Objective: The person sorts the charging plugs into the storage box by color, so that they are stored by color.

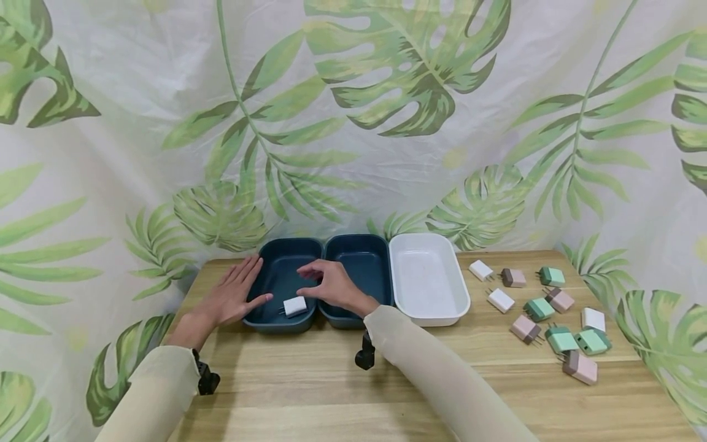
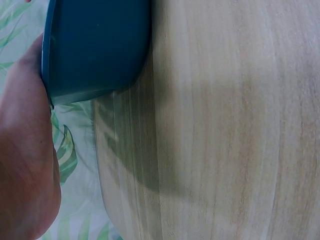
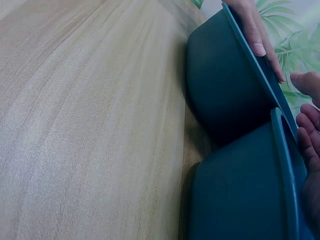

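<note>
A dark blue tray (image 1: 286, 270) stands at the left. My left hand (image 1: 232, 293) rests along its left rim, fingers straight and thumb reaching over the near inside. A white plug charger (image 1: 295, 306) with metal prongs lies in the near part of this tray. My right hand (image 1: 331, 283) hovers over the edge between this tray and a second dark blue tray (image 1: 359, 245), fingers loosely bent, with nothing held. In the right wrist view, its fingers (image 3: 309, 120) show beside the blue rims. In the left wrist view, my left hand (image 2: 25, 145) touches the tray's outer rim.
A white tray (image 1: 429, 276) stands to the right of the blue ones. Several plug chargers in white, green and pink-brown, such as a green one (image 1: 552, 276), lie scattered on the right of the wooden table (image 1: 309, 387). A leaf-patterned cloth (image 1: 353, 123) hangs behind.
</note>
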Demonstrator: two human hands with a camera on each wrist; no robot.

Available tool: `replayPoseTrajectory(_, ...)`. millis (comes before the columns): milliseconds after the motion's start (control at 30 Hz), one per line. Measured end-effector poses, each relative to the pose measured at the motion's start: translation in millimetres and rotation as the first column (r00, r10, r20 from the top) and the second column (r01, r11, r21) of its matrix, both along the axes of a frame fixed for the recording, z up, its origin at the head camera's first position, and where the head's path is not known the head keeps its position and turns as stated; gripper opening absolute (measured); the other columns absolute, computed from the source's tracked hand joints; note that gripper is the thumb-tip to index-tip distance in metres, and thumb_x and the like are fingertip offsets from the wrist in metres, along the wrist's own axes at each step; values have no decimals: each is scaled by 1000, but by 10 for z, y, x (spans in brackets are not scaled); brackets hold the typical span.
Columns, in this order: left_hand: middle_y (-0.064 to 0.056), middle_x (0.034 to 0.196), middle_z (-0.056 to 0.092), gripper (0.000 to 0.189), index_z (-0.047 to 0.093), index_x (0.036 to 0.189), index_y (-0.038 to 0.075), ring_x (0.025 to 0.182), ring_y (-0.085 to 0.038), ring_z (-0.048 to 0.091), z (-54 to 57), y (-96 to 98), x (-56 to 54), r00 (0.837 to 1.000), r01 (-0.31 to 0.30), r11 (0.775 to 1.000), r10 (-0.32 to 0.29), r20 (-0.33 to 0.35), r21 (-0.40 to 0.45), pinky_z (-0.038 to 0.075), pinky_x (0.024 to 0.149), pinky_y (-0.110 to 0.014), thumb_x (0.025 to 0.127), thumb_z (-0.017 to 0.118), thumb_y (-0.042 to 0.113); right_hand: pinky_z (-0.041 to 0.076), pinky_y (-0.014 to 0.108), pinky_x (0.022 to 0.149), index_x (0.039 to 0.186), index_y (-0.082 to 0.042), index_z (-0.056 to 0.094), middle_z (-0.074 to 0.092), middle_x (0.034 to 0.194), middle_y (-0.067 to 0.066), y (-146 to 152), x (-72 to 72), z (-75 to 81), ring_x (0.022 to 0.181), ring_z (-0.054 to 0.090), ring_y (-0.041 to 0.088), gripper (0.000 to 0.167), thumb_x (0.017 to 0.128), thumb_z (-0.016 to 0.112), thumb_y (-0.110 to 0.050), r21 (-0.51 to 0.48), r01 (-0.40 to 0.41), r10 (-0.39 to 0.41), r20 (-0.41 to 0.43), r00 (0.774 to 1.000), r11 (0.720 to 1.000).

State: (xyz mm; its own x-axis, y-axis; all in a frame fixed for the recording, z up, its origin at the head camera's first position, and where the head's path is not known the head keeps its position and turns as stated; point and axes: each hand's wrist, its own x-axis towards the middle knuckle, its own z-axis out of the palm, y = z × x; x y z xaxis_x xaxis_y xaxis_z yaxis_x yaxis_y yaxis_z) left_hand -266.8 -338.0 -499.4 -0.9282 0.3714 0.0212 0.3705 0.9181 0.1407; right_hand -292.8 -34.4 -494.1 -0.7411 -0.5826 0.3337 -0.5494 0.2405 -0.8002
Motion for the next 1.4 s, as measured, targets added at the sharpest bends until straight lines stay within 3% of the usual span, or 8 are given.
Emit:
replayPoseTrajectory(100,-22,176,13,100,16,169,1,163,-42,10,-14,-10,-5,1000,2,1000,-2,-1,2,15,127,-65,103,51,67,56,27,97,132,-5,73,73,127,17,23,-1,-7,114,69,36,45,91,87,-19,-10,10,-10,20,1000,1000)
replayPoseTrajectory(233,-22,176,13,100,15,169,2,163,-41,10,-32,-19,-10,1000,1,1000,-1,-2,-2,15,127,-66,103,50,68,56,24,96,132,-5,73,73,129,19,59,10,12,115,69,37,46,92,86,-20,-11,1,0,38,999,1000)
replayPoseTrajectory(567,-22,176,12,99,14,170,2,163,-42,10,-5,-14,-10,1000,2,1000,-2,3,-4,14,127,-66,104,51,67,58,35,98,134,-5,72,73,131,11,181,76,69,114,70,36,49,91,87,-21,27,-27,26,50,998,999)
replayPoseTrajectory(833,-21,177,12,99,16,169,1,163,-42,11,-26,-17,-21,1000,-3,1000,3,-15,-3,14,127,-65,104,51,67,57,30,99,134,-9,73,73,131,6,302,130,138,113,71,27,49,90,88,-23,40,-37,35,34,999,999)
replayPoseTrajectory(967,-21,177,11,99,14,169,1,163,-42,10,-42,-7,2,1000,-2,1000,2,-4,4,11,128,-64,104,51,66,57,33,100,134,-10,72,73,131,5,392,182,185,114,70,23,49,90,88,-25,56,-49,48,33,998,997)
replayPoseTrajectory(1200,-20,177,11,98,14,170,2,163,-41,10,-29,-8,-4,1000,4,1000,-4,0,7,11,128,-64,105,51,65,57,43,101,135,-7,71,72,131,9,585,235,302,116,69,29,51,90,88,-21,58,-80,79,12,997,995)
replayPoseTrajectory(1400,-20,177,11,98,14,170,2,163,-40,9,-25,-29,-25,1000,2,1000,-2,9,5,12,128,-65,104,51,65,58,45,99,133,-8,73,73,129,6,768,273,392,112,69,18,51,87,90,-22,80,-91,92,-14,996,993)
